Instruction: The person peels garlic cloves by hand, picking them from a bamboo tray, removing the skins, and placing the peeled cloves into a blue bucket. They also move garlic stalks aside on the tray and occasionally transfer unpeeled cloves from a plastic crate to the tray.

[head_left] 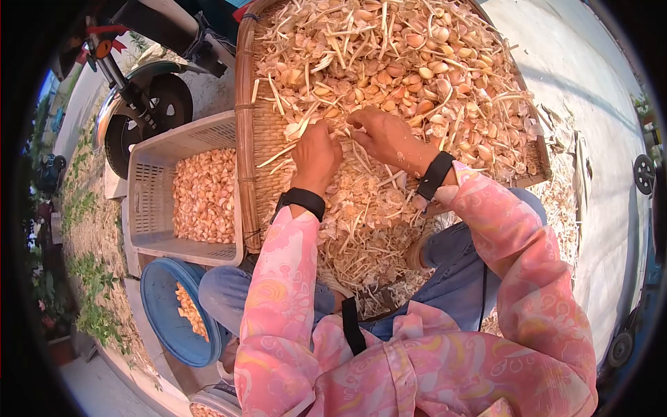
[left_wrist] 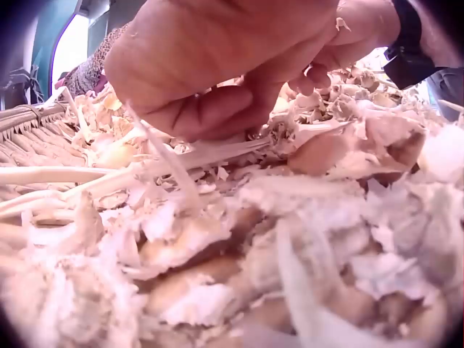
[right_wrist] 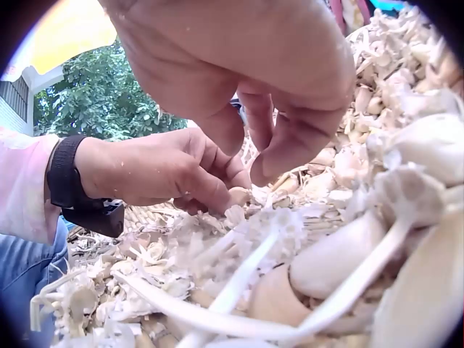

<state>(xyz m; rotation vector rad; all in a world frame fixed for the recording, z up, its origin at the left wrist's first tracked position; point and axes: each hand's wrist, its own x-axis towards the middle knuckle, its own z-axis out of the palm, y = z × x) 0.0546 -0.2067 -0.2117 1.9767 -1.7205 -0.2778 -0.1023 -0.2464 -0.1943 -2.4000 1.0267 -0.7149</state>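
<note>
My left hand (head_left: 317, 156) is low over the garlic heap, its thumb and fingers pinching a pale garlic clove (right_wrist: 239, 196) in the right wrist view. Opposite it, my right hand (head_left: 392, 139) has loosely bent fingers, with a gap between the fingertips and nothing visible held there. The fingertips of both hands are close together. Around them lie loose garlic cloves (head_left: 434, 67), papery skins and dry stems (left_wrist: 87, 174). In the left wrist view, the curled fingers of the left hand partly hide what is beneath them.
The heap lies on a woven tray (head_left: 246, 139) with a raised rim. To the left stand a plastic crate (head_left: 146, 229) of cloves and a blue tub (head_left: 156, 306) with more cloves. Stems and skins (head_left: 368, 260) are piled between my knees. A wheeled vehicle (head_left: 149, 104) stands beyond the crate.
</note>
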